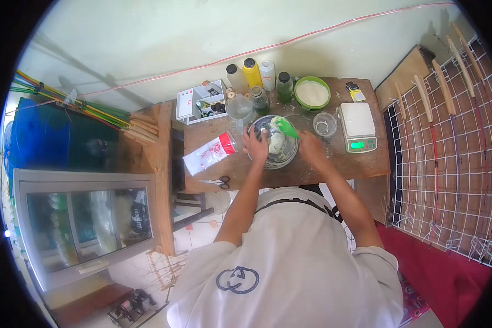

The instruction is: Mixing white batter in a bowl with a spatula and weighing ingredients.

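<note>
A round bowl [288, 158] stands on the wooden table in front of me, with a pale, dough-like lump [276, 142] inside. My right hand [311, 148], at the bowl's right side, grips a green spatula [286, 127]. Its blade slants over the bowl and has pale mixture stuck near its tip. At the left rim, my left hand [256, 145] rests with fingers spread, a small white bit at one fingertip. Just behind that hand is a clear plastic jug [240, 110].
To the right are a small clear tub [324, 124] and a digital kitchen scale [357, 123]. A green tub of pale powder [312, 93], several bottles and a white organizer box [188, 107] line the back. A plastic packet [209, 155] and scissors [221, 181] lie left.
</note>
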Demonstrator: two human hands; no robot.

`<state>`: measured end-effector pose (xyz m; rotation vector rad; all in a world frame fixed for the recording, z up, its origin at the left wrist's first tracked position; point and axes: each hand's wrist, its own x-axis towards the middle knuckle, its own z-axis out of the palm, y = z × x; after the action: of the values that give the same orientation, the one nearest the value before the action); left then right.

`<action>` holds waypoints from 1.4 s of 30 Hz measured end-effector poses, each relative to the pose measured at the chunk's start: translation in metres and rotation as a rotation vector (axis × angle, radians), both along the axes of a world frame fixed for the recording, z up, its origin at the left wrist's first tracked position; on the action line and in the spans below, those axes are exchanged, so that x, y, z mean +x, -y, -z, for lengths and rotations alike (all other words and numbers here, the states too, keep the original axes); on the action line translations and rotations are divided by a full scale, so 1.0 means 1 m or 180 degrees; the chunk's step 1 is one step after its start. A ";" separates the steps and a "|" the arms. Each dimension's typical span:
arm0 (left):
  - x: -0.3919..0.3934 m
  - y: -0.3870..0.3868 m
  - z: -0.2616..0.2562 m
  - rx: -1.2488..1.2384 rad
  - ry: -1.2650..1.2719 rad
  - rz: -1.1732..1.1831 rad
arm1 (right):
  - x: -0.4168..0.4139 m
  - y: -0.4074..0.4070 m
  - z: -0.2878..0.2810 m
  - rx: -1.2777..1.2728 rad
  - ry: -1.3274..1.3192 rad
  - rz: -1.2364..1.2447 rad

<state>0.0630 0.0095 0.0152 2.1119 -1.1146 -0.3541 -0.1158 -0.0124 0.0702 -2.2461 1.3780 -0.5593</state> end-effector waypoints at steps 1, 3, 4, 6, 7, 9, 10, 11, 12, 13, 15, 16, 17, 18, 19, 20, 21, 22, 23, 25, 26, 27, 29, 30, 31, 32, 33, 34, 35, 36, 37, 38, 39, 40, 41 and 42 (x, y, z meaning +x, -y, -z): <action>0.001 0.001 -0.001 -0.0022 -0.0178 -0.0150 | -0.002 0.002 0.003 -0.0003 0.0003 0.0007; -0.006 0.005 -0.005 0.0002 -0.0248 -0.0096 | -0.005 0.005 0.008 0.0262 -0.0097 0.0073; -0.010 0.007 -0.009 0.0029 -0.0322 -0.0048 | -0.005 0.005 0.012 0.0259 -0.0096 0.0075; -0.013 0.008 -0.014 0.0060 -0.0239 0.0010 | -0.004 0.003 0.019 0.0415 -0.0063 -0.0193; -0.013 0.008 -0.015 0.0094 -0.0157 0.0065 | -0.004 0.002 0.021 0.0409 -0.0063 -0.0201; -0.013 0.009 -0.017 0.0140 -0.0216 0.0019 | -0.003 0.001 0.025 0.0552 0.0066 -0.0267; -0.013 0.010 -0.018 0.0192 -0.0276 -0.0019 | -0.003 0.000 0.025 0.0552 0.0066 -0.0272; -0.013 0.011 -0.019 0.0193 -0.0276 -0.0023 | -0.003 0.000 0.026 0.0384 0.0220 -0.0306; -0.013 0.011 -0.019 0.0229 -0.0336 -0.0041 | -0.004 -0.001 0.028 0.0220 0.0372 -0.0334; -0.013 0.012 -0.019 0.0265 -0.0396 -0.0060 | -0.005 -0.002 0.031 0.0226 0.0370 -0.0331; -0.013 0.013 -0.018 0.0290 -0.0341 -0.0062 | -0.004 -0.002 0.035 0.0247 0.0586 -0.0258; -0.013 0.014 -0.017 0.0307 -0.0284 -0.0067 | -0.004 -0.003 0.035 0.0252 0.0587 -0.0267; -0.012 0.014 -0.016 0.0312 -0.0283 -0.0075 | -0.003 -0.005 0.036 0.0261 0.0579 -0.0206; -0.012 0.014 -0.016 0.0318 -0.0260 -0.0101 | -0.003 -0.007 0.037 0.0274 0.0567 -0.0135; -0.013 0.014 -0.016 0.0325 -0.0237 -0.0127 | -0.004 -0.008 0.038 0.0284 0.0564 -0.0132; -0.014 0.014 -0.015 0.0336 -0.0240 -0.0125 | -0.005 -0.008 0.039 0.0288 0.0614 -0.0166; -0.014 0.015 -0.015 0.0333 -0.0206 -0.0168 | -0.006 -0.007 0.041 0.0289 0.0667 -0.0205; -0.014 0.015 -0.014 0.0331 -0.0172 -0.0209 | -0.006 -0.007 0.043 0.0297 0.0668 -0.0205; -0.013 0.016 -0.014 0.0339 -0.0171 -0.0209 | -0.006 -0.007 0.045 0.0283 0.0710 -0.0206; -0.013 0.016 -0.010 0.0294 -0.0160 -0.0229 | -0.006 -0.006 0.048 0.0271 0.0753 -0.0199; -0.012 0.016 -0.009 0.0299 -0.0159 -0.0223 | -0.006 -0.006 0.050 0.0203 0.0990 -0.0100; -0.010 0.014 -0.006 0.0233 -0.0066 -0.0170 | -0.004 -0.006 0.046 0.0138 0.1225 -0.0011; -0.007 0.013 0.000 0.0172 0.0030 -0.0123 | -0.002 0.000 0.038 0.0216 0.1055 0.0033; -0.007 0.013 -0.002 0.0007 -0.0130 -0.0180 | -0.002 0.003 0.033 0.0287 0.0885 0.0110; -0.007 0.013 -0.003 -0.0158 -0.0291 -0.0240 | -0.003 0.006 0.032 0.0296 0.0889 0.0130; -0.006 0.011 -0.004 -0.0146 -0.0286 -0.0225 | -0.004 0.008 0.030 0.0314 0.0790 0.0121; -0.003 0.011 -0.005 -0.0344 -0.0161 -0.0071 | -0.003 0.011 0.027 0.0321 0.0692 0.0096; -0.001 0.010 -0.006 -0.0540 -0.0036 0.0081 | -0.003 0.011 0.024 0.0320 0.0697 0.0093; 0.002 0.010 -0.007 -0.0542 -0.0031 0.0076 | -0.002 0.010 0.022 0.0591 0.0557 0.0109; 0.003 0.008 -0.008 -0.0591 -0.0048 0.0161 | -0.002 0.009 0.020 0.0865 0.0412 0.0128; 0.003 0.006 -0.009 -0.0640 -0.0065 0.0244 | -0.003 0.010 0.027 0.0868 0.0413 0.0124; 0.004 0.006 -0.010 -0.0637 -0.0063 0.0239 | -0.003 0.011 0.037 0.0768 0.0474 0.0160; 0.006 0.005 -0.011 -0.0675 -0.0098 0.0263 | -0.002 0.012 0.039 0.0670 0.0537 0.0183; 0.008 0.005 -0.013 -0.0714 -0.0132 0.0286 | -0.002 0.012 0.041 0.0675 0.0541 0.0164; 0.011 0.004 -0.014 -0.0712 -0.0124 0.0268 | -0.002 0.013 0.043 0.0796 0.0303 0.0131; 0.010 0.005 -0.020 -0.0736 -0.0224 0.0272 | -0.003 0.014 0.043 0.0917 0.0062 0.0124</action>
<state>0.0732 0.0042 0.0355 1.8410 -1.1492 -0.3208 -0.1183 -0.0260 0.0272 -1.9831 1.3973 -0.3673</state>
